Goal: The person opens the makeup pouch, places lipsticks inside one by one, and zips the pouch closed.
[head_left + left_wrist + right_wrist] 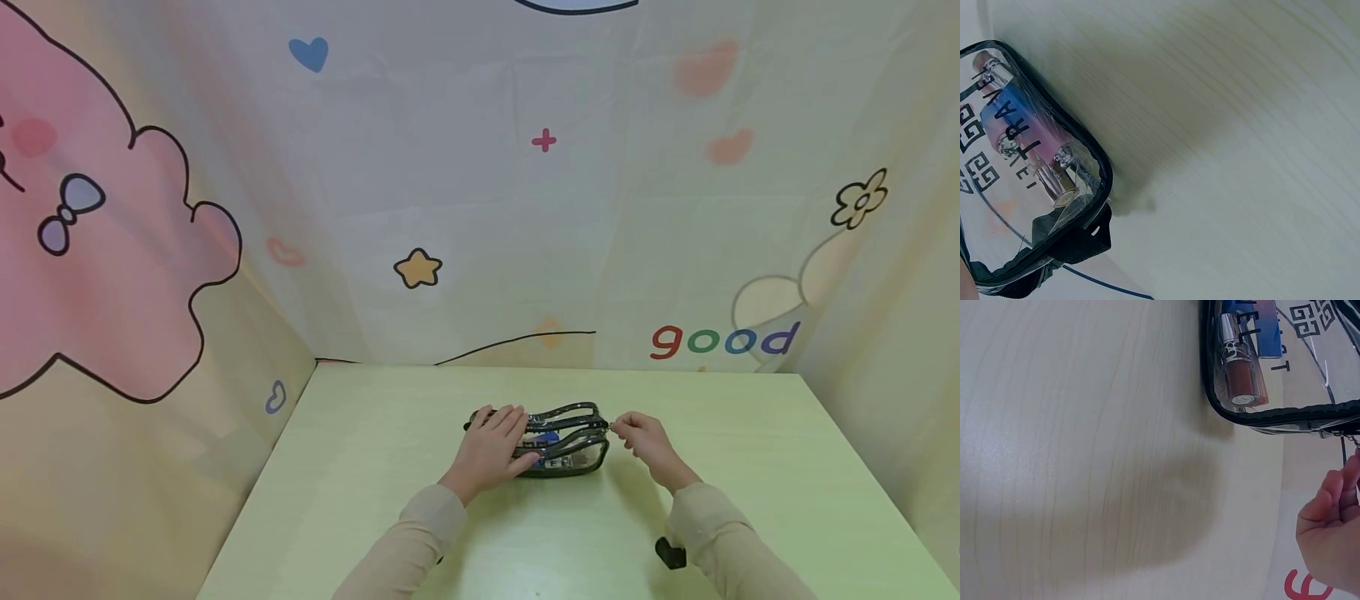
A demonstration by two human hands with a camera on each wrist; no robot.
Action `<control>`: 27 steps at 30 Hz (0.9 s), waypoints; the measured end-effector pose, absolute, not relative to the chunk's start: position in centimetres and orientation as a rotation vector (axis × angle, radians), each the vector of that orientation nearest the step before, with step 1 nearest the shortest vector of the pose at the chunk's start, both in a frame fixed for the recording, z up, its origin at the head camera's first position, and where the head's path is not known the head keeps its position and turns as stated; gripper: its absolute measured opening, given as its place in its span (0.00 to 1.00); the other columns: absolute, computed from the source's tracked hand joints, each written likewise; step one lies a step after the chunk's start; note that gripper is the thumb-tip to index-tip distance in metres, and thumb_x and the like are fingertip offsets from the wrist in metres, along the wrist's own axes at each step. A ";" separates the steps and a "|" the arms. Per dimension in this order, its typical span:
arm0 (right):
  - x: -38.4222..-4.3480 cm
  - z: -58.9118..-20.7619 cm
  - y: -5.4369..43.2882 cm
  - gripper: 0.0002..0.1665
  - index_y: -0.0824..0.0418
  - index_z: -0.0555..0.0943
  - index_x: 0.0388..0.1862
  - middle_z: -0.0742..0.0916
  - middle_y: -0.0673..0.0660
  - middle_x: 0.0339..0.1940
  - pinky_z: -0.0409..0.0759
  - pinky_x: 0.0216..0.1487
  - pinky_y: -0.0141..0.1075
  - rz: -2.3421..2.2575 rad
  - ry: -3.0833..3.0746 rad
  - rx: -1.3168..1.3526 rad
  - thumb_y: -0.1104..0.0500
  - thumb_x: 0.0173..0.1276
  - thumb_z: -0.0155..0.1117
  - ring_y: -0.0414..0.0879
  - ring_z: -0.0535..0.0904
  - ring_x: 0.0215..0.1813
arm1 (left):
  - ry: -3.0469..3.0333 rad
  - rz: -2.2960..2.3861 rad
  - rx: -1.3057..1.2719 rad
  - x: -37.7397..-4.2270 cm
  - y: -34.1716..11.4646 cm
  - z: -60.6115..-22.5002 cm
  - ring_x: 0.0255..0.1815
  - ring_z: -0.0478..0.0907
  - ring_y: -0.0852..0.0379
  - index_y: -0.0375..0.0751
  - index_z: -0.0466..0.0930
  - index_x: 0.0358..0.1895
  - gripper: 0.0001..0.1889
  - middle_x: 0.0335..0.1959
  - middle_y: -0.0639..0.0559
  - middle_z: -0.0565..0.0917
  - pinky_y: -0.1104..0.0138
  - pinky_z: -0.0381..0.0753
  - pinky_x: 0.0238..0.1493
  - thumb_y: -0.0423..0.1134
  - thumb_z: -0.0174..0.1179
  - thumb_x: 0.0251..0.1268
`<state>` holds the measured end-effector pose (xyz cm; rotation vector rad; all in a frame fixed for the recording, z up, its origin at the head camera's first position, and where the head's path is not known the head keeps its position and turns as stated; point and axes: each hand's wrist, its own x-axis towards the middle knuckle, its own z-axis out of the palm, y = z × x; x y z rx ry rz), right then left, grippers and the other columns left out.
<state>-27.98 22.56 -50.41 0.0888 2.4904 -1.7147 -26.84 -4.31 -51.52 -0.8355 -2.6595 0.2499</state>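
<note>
A clear travel pouch (566,475) with black piping lies on the table, "TRAVEL" lettering on its see-through side. Inside are cosmetics: a lip gloss tube (1241,378) with a reddish-brown end, and a blue-and-pink item (1019,112) among shiny tubes. My left hand (487,450) holds the pouch's left half, fingers over the top and thumb along the near side. At the pouch's right end, my right hand (648,446) pinches the small zipper pull (1354,440) between thumb and fingertips. The left wrist view catches only a sliver of hand at its lower left corner.
The pale wooden table (360,500) meets a printed curtain (480,208) at its back edge, with more curtain at both sides. A small black piece (670,552) shows beside the right sleeve (720,529).
</note>
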 end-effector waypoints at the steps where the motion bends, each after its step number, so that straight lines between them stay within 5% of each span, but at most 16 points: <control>1: -28.0 -50.4 22.5 0.08 0.63 0.73 0.28 0.75 0.48 0.23 0.68 0.28 0.31 -1.714 2.504 0.087 0.61 0.64 0.51 0.39 0.67 0.27 | -2.656 0.248 -0.836 -26.9 -4.3 -51.6 0.66 0.60 0.58 0.48 0.60 0.65 0.35 0.65 0.55 0.65 0.58 0.57 0.65 0.66 0.31 0.61; 12: -27.8 -50.0 21.8 0.09 0.71 0.73 0.32 0.72 0.49 0.22 0.64 0.28 0.32 -1.645 2.674 0.049 0.63 0.63 0.52 0.41 0.64 0.28 | -2.670 0.264 -0.832 -26.9 -4.4 -51.5 0.66 0.59 0.58 0.49 0.59 0.65 0.35 0.65 0.56 0.63 0.58 0.57 0.65 0.66 0.30 0.62; 27: -26.9 -50.2 20.6 0.03 0.63 0.74 0.26 0.79 0.53 0.23 0.68 0.27 0.30 -1.319 3.157 -0.274 0.66 0.58 0.55 0.39 0.68 0.25 | -2.696 0.267 -0.825 -26.8 -4.5 -51.5 0.66 0.59 0.58 0.48 0.60 0.65 0.35 0.65 0.55 0.63 0.58 0.55 0.65 0.66 0.30 0.61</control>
